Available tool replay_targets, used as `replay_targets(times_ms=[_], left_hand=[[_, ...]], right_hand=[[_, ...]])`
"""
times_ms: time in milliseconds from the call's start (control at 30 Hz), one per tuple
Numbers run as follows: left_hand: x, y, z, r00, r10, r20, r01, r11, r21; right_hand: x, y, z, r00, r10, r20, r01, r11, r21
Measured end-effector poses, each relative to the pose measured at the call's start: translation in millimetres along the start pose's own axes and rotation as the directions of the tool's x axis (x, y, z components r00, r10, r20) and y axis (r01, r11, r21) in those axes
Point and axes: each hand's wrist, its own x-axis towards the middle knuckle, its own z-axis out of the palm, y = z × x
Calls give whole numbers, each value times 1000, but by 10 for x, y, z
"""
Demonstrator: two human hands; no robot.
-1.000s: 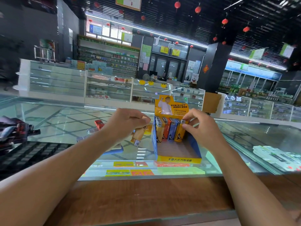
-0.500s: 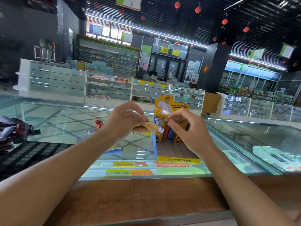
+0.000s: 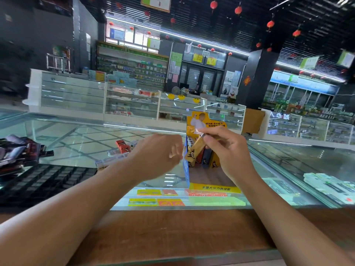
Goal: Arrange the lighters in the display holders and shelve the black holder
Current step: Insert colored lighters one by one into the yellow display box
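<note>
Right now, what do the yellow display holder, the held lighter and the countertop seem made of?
Display holder: likely printed cardboard, thin folded walls, slight sheen. Lighter in the right hand: probably plastic, smooth printed tan body. Countertop: glass, glossy, reflecting lights, goods visible beneath.

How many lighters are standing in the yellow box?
4, in a row at the back of the box: the leftmost lighter behind the held lighter, then red, blue, yellow. The right hand may hide more.
</note>
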Motion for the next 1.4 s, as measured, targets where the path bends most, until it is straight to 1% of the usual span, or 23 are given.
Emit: replay_targets(times_ms=[67, 167, 233, 300, 367, 433, 567, 700, 867, 1067, 1300, 1400], left_hand=[[-16, 10, -6, 998, 24, 61, -35, 983, 179], [-44, 46, -5, 991, 19, 129, -64, 933, 355], [-61, 75, 13, 991, 19, 133, -71, 914, 400], [-67, 99, 31, 991, 13, 131, -69, 899, 431], [-67, 113, 45, 989, 9, 146, -78, 876, 476], [-68, 124, 39, 987, 9, 159, -91, 850, 519], [-72, 150, 19, 982, -37, 186, -77, 820, 568], [-65, 137, -24, 977, -106, 184, -28, 794, 607], [-104, 86, -199, 974, -183, 135, 66, 794, 604], [-205, 95, -284, 955, -255, 151, 114, 787, 606], [-259, 180, -237, 949, -248, 193, 81, 785, 614], [-301, 238, -190, 959, -223, 175, 55, 751, 658]], right_hand=[[-5, 27, -12, 999, -41, 3, 41, 997, -58], [-12, 65, -2, 993, -103, 49, 110, 977, -182], [-19, 69, 28, 986, -132, 106, 156, 953, -259], [-32, 59, 56, 977, -156, 148, 194, 933, -302], [-39, 46, 77, 977, -163, 137, 200, 923, -328], [-26, 42, 85, 984, -150, 100, 175, 925, -339], [-13, 53, 83, 980, -174, 98, 197, 916, -349], [-23, 72, 65, 981, -177, 85, 195, 920, -340], [-7, 65, 71, 965, -235, 113, 261, 868, -422], [-18, 41, 50, 954, -272, 128, 299, 822, -484], [-62, 24, 49, 942, -297, 156, 334, 785, -523], [-64, 4, 58, 944, -287, 162, 329, 803, -497]])
